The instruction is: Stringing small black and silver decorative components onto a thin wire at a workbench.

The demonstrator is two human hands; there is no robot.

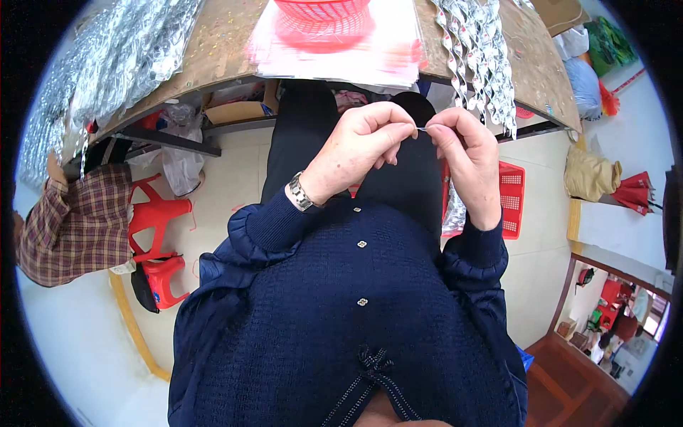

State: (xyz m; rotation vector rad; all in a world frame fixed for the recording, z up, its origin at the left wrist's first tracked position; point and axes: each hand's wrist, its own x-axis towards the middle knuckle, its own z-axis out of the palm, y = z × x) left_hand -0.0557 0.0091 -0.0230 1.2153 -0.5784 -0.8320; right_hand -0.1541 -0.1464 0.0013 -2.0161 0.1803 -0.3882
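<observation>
My two hands meet over my lap, just short of the table's near edge. Thumb and index finger of my left hand (359, 146) are pinched together, and so are those of my right hand (464, 153). A thin pale strand (422, 129) spans the small gap between the fingertips, one end in each pinch. It is too fine to tell whether it is thread or wire. Beyond my hands, a red plastic basket (321, 10) stands on a pile of flat white and pink sheets (388, 46) on the wooden table (220, 43).
Silvery twisted strips (487, 64) hang over the table edge at right; shiny clear-wrapped bundles (128, 53) cover its left. At left a person in a plaid shirt (82, 220) works beside red stools (153, 220). A red crate (511, 196) sits on the floor by my right arm.
</observation>
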